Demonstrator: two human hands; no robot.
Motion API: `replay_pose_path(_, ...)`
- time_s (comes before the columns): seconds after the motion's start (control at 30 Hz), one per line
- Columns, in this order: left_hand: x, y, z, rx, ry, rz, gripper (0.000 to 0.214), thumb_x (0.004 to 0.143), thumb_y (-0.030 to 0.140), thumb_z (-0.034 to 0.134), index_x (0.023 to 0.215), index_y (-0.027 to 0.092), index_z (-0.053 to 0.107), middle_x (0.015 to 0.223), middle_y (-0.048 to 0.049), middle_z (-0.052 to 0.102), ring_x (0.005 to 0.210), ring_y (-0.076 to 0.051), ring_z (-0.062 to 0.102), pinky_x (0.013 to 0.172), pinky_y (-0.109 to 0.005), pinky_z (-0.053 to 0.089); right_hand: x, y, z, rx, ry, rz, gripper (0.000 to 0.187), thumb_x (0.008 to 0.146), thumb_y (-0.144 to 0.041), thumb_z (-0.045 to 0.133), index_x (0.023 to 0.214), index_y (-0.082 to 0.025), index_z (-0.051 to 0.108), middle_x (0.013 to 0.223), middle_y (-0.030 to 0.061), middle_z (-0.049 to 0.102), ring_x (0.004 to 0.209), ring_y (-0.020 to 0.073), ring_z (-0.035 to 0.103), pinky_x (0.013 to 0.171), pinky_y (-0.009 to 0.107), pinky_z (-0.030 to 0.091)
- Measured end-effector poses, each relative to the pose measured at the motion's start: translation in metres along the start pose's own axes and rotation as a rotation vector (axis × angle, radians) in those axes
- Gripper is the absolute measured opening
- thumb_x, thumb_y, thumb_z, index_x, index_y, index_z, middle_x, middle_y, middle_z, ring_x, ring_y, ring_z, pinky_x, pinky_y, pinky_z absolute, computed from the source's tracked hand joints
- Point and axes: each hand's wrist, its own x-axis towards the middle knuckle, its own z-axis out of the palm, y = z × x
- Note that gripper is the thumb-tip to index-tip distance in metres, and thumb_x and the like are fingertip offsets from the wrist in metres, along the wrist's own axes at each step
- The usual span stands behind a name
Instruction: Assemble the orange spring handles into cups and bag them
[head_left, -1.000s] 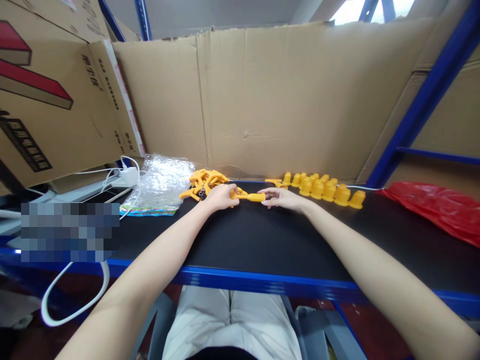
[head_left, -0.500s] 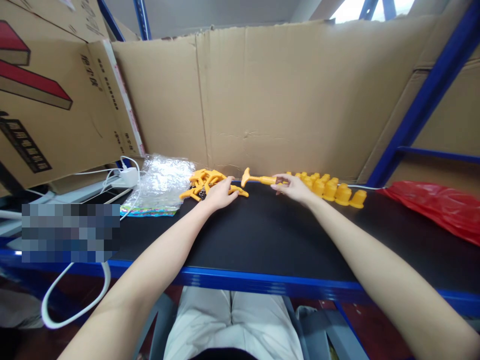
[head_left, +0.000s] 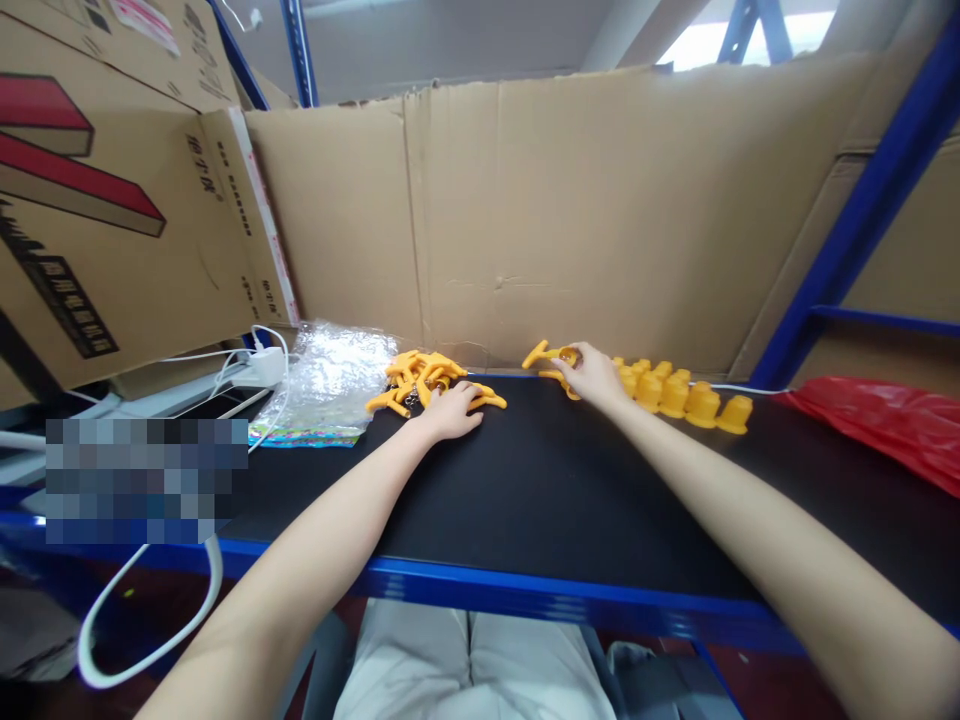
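Head view: so the left hand [head_left: 452, 412] is palm down with loose, spread fingers, right up against a messy pile of orange-yellow plastic pieces [head_left: 421, 370] on the black counter [head_left: 525, 500]. The right hand [head_left: 598, 378] has its fingers curled at a yellow T-ended piece [head_left: 535, 353] near the back edge, but honestly can't tell if it's actually gripping it. Just right of that hand there's a bunch of yellow plastic cups [head_left: 703, 404], then some red plastic [head_left: 885, 425]. Clear plastic packaging [head_left: 337, 370] lies left of the pile.
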Motion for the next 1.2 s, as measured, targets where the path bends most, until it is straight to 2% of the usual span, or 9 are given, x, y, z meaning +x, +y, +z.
replay_pose_path(0.13,-0.001,0.002,-0.003,0.009,-0.019,-0.012,0.044,0.08,0.035,0.045,0.121,0.021,0.044,0.127,-0.0104,0.046,0.114,-0.027,0.045,0.097,-0.051,0.03,-0.015,0.005,0.006,-0.185,-0.016,-0.137,0.035,0.078,-0.044,0.049,0.097,-0.016,0.057,0.095,0.0117,0.062,0.093,0.0284,0.055,0.079,0.041,0.038)
replay_pose_path(0.23,-0.001,0.003,-0.004,0.002,-0.023,-0.01,0.044,0.08,0.035,0.045,0.121,0.021,0.044,0.126,-0.0104,0.046,0.113,-0.027,0.046,0.097,-0.05,0.031,-0.022,0.016,0.012,-0.287,-0.085,-0.178,0.033,0.078,-0.043,0.05,0.095,-0.015,0.056,0.098,0.013,0.059,0.096,0.0293,0.053,0.079,0.04,0.038)
replay_pose_path(0.4,-0.001,0.004,-0.003,0.006,-0.008,-0.003,0.04,0.079,0.034,0.046,0.116,0.018,0.051,0.123,-0.0123,0.049,0.113,-0.028,0.046,0.097,-0.048,0.031,-0.026,0.028,0.017,-0.283,-0.185,-0.103,0.037,0.078,-0.045,0.05,0.095,-0.014,0.055,0.099,0.0151,0.057,0.09,0.0282,0.055,0.075,0.038,0.041)
replay_pose_path(0.5,0.001,0.001,0.0,0.011,0.022,0.012,0.033,0.08,0.029,0.045,0.109,0.017,0.055,0.12,-0.0121,0.052,0.111,-0.027,0.047,0.096,-0.047,0.032,-0.027,0.027,0.017,-0.257,-0.192,-0.068,0.036,0.078,-0.045,0.05,0.095,-0.014,0.055,0.1,0.0156,0.057,0.093,0.0286,0.055,0.076,0.038,0.042)
replay_pose_path(0.7,0.006,-0.006,0.008,-0.013,0.094,0.039,0.027,0.078,0.02,0.046,0.102,0.017,0.058,0.109,-0.0098,0.055,0.097,-0.02,0.055,0.088,-0.033,0.043,-0.027,0.026,0.017,-0.192,-0.194,-0.023,0.034,0.078,-0.044,0.05,0.096,-0.015,0.053,0.103,0.0138,0.058,0.1,0.0279,0.053,0.079,0.038,0.041)
replay_pose_path(0.87,0.007,-0.006,0.01,-0.042,0.138,0.036,0.025,0.076,0.019,0.049,0.098,0.015,0.06,0.105,-0.0103,0.055,0.096,-0.019,0.054,0.087,-0.033,0.045,-0.024,0.028,0.016,-0.119,-0.205,0.001,0.04,0.073,-0.045,0.055,0.102,-0.016,0.053,0.109,0.0131,0.057,0.105,0.0287,0.05,0.082,0.04,0.04)
replay_pose_path(0.97,0.008,-0.006,0.009,-0.046,0.165,0.022,0.023,0.076,0.016,0.05,0.096,0.015,0.061,0.105,-0.0097,0.055,0.097,-0.019,0.054,0.089,-0.033,0.044,-0.016,0.031,0.01,-0.082,-0.175,-0.01,0.043,0.069,-0.038,0.058,0.107,-0.018,0.053,0.114,0.0123,0.055,0.108,0.0293,0.049,0.084,0.042,0.039)
replay_pose_path(1.07,0.008,-0.005,0.008,-0.055,0.196,-0.003,0.024,0.077,0.011,0.047,0.095,0.016,0.062,0.106,-0.009,0.056,0.097,-0.019,0.054,0.092,-0.035,0.043,-0.003,0.038,-0.004,-0.022,-0.06,0.022,0.038,0.07,-0.023,0.051,0.108,-0.018,0.055,0.116,0.0111,0.055,0.108,0.0265,0.049,0.088,0.04,0.038)
replay_pose_path(1.2,0.007,-0.003,0.005,-0.068,0.212,-0.043,0.025,0.078,0.01,0.046,0.096,0.015,0.063,0.11,-0.0103,0.054,0.101,-0.021,0.053,0.091,-0.036,0.043,0.005,0.05,-0.027,-0.072,0.053,0.158,0.038,0.072,-0.019,0.044,0.108,-0.018,0.057,0.113,0.0111,0.057,0.105,0.026,0.051,0.086,0.04,0.038)
